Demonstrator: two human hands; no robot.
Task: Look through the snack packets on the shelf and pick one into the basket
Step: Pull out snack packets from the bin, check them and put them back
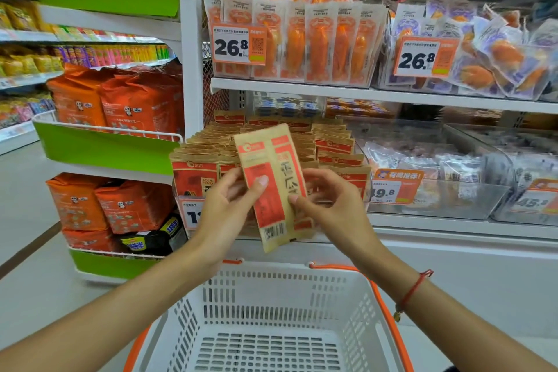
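Kraft-brown and red, the snack packet is up in front of the shelf, above the white basket (barcode side showing); left hand and right hand both pinch its edges, thumbs in front

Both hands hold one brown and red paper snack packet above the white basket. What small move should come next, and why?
Probably lower the brown and red paper snack packet straight down and release it. The left hand and the right hand both pinch it, clear of the shelf stack, right above the white slotted plastic basket, which shows nothing inside.
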